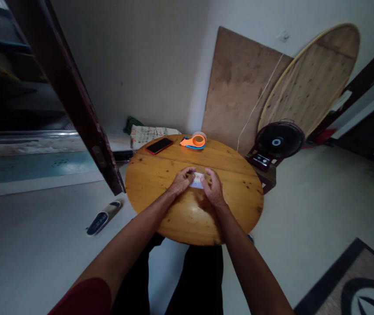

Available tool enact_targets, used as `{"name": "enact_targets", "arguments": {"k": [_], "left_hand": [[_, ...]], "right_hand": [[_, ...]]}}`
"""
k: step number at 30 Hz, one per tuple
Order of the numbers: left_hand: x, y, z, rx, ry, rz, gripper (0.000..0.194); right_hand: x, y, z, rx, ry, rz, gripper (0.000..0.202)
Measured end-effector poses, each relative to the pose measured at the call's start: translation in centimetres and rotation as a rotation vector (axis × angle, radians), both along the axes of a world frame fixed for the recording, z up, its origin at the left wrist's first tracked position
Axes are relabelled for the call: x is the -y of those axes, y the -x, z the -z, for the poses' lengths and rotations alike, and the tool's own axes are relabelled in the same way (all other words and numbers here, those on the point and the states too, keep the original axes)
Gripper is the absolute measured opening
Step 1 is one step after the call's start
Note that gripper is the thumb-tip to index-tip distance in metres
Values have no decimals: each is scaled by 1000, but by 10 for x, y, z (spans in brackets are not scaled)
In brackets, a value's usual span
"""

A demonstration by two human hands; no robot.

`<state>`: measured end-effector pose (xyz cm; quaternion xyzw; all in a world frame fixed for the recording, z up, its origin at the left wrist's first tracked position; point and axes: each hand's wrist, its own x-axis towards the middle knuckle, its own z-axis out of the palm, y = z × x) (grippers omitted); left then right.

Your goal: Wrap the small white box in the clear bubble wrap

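Over the middle of the round wooden table (167, 210), both hands are around a small whitish, box-like item (197, 180) with faint reddish print. Its exact kind is too small to make out. My left hand (183, 180) grips its left side, with the thumb on top. On the right side, my right hand (213, 187) holds it with the thumb against it and the fingers curled at the far edge. Beyond the hands lie an orange and blue tape dispenser (193, 141) and a phone with a red edge (159, 146).
A printed sack (152, 133) lies behind the table. To the right, a black round fan (280, 139) stands on a low stool, near a leaning wooden board (239, 83) and a round wooden top (314, 78). A slipper (103, 218) is on the floor at left.
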<state>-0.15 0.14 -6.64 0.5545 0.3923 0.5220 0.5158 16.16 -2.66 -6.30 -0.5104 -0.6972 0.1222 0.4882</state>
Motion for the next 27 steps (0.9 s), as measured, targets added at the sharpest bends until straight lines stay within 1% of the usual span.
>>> {"name": "enact_targets", "arguments": {"k": [4, 8, 11, 14, 17, 20, 22, 24, 27], "left_hand": [[0, 0, 0, -21, -22, -11, 40], [-1, -1, 2, 11, -22, 28, 33], [-2, -2, 3, 23, -20, 37, 29], [-2, -2, 2, 26, -9, 43, 30], [-2, -2, 0, 20, 19, 55, 31], [-2, -2, -2, 17, 26, 60, 32], [-1, -2, -2, 14, 16, 55, 31], [-1, -2, -2, 2, 6, 49, 30], [-1, -2, -2, 0, -1, 56, 30]], "right_hand": [[-4, -1, 1, -200, 121, 9, 42], [-10, -1, 2, -362, 171, 2, 37], [-16, -2, 7, -474, 239, 26, 39], [-20, -4, 10, -556, 286, 38, 40], [-25, -8, 4, -567, 351, 35, 37], [-34, -11, -7, -516, 491, -5, 35], [-44, -10, -13, -470, 555, -36, 34], [-53, -7, -16, -464, 567, -41, 34], [-64, -3, -14, -506, 541, -27, 35]]}}
